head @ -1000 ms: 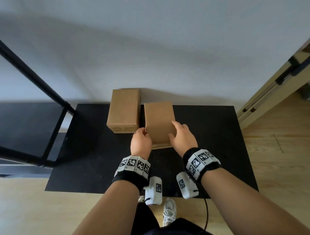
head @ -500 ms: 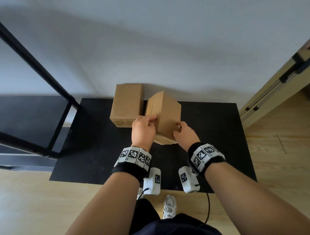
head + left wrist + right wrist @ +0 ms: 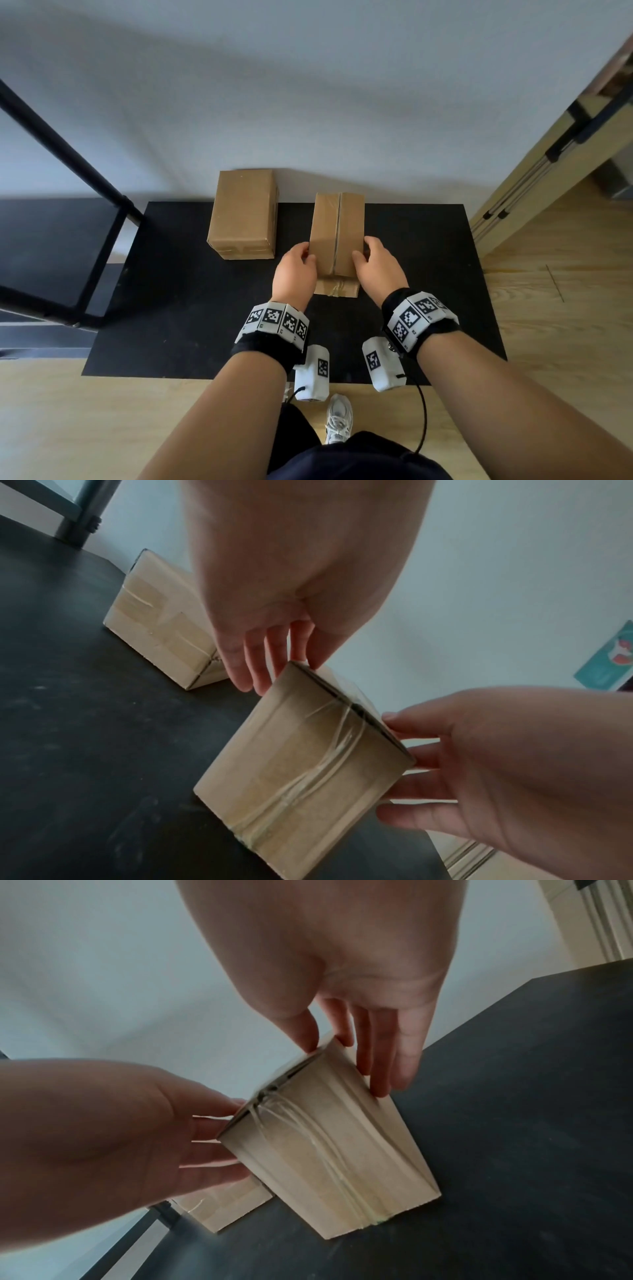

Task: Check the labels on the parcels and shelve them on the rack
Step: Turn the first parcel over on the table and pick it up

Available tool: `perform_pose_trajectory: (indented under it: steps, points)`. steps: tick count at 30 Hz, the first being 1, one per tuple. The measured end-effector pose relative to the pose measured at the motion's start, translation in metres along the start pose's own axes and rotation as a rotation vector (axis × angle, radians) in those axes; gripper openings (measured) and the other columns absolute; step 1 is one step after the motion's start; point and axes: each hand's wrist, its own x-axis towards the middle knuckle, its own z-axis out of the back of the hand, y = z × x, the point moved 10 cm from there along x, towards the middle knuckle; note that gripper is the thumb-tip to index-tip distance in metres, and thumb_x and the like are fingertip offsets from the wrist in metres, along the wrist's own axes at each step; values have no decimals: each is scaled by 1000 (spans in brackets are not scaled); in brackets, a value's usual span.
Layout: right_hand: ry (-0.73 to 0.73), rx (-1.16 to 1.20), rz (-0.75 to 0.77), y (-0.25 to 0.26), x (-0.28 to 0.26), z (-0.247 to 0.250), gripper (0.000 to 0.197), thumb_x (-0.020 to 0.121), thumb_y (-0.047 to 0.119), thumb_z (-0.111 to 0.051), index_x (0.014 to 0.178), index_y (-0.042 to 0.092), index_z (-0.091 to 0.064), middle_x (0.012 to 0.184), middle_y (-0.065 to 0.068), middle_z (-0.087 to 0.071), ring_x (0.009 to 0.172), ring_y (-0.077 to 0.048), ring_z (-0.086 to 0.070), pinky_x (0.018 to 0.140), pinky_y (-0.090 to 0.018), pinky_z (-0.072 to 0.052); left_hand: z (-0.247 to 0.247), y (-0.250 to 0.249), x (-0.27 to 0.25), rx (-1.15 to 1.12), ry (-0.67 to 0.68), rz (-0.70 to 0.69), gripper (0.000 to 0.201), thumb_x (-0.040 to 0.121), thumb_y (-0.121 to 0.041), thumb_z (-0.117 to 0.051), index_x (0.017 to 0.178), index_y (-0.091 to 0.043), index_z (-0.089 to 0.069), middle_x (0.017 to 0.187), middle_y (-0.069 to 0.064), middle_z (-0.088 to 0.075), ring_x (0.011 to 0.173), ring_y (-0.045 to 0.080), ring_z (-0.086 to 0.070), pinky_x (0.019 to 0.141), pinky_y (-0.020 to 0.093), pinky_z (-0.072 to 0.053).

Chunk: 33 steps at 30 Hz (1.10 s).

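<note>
Two hands on one parcel: left hand (image 3: 295, 268) and right hand (image 3: 377, 268) each hold a long side of the right box (image 3: 337, 233), frame centre, thumbs on top and fingers down the sides, so both grips are grasping the box. It sits flat on the black worktop (image 3: 178, 308), taped seam face up, near end toward the camera. The left box (image 3: 244, 212) sits just beside it, up-left of centre, a clear gap between them, untouched. The rack (image 3: 68, 164) runs down the left edge of the frame.

Doing the step well, my call: no label shows on the seam face or the near end, so keep rolling the box about its long axis, one face at a time, with both grips low on the sides so it doesn't slip. Keep it off the left box while turning. The tape looks slick, so fingers belong on bare cardboard. Once the label is read, lift with both hands and swing left to the rack.

Versus the earlier frames: a second ago the box lay against the left box, plain face up. Half a second ago it was tipped on edge, mid-roll. Now it is flat again, seam face up, moved right, gap opened. Left box has not moved. Hands have gone from the near end to the two sides
</note>
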Motion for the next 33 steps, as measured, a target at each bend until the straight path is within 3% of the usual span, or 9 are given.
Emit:
perform_pose_trajectory:
  steps: [3,9,13,16,19,25,28,33]
  points:
    - [28,1,1,4,-2,-5,45,100,31,-47,141,12,-41,126,-9,-62,108,-25,-63,86,-34,-51,8,4,-2,0,-41,28,42,105,-17,-39,145,-13,-49,134,8,-62,119,24,-60,87,27,-45]
    - [93,-17,54,20,-6,-24,42,100,30,-49,136,9,-48,124,-9,-64,110,-26,-63,88,-34,-49,43,12,-3,19,-175,48,40,103,-13,-34,134,-14,-61,126,7,-67,113,26,-62,87,34,-51]
    - [154,-50,34,19,-4,-34,41,101,27,-47,137,9,-48,128,-11,-61,115,-27,-60,95,-37,-48,57,8,-9,16,-259,21,36,99,-9,-41,121,-15,-68,119,4,-69,107,24,-63,80,29,-47]
    - [124,-65,21,12,-3,-29,44,100,23,-47,143,11,-43,134,-12,-56,119,-27,-57,99,-39,-47,50,2,-10,-2,-228,-35,30,97,-9,-47,117,-16,-69,115,3,-68,102,21,-64,79,28,-48]
    - [35,-80,54,9,-2,-14,42,98,20,-50,140,15,-46,133,-11,-54,115,-27,-59,96,-38,-49,36,0,-10,14,-190,-73,26,98,-15,-53,118,-18,-68,120,5,-63,106,21,-62,80,26,-47]
    - [-5,-47,17,-2,-3,-2,40,102,32,-40,139,17,-47,129,-7,-57,112,-23,-60,93,-39,-50,18,25,-11,52,-121,4,40,95,-21,-60,135,-19,-57,135,6,-53,121,22,-54,92,26,-45]
    - [-22,-12,-21,-13,-4,-1,44,100,40,-42,136,17,-49,127,-6,-59,110,-22,-62,91,-42,-52,12,27,-10,57,-86,16,46,95,-21,-62,141,-19,-52,140,4,-51,120,21,-57,86,23,-42]
    - [35,-40,-40,-20,-7,-11,57,91,42,-60,138,16,-44,131,-5,-57,112,-22,-61,90,-41,-54,7,23,-8,59,-66,4,40,94,-18,-61,134,-16,-58,124,2,-65,107,18,-63,84,29,-51]
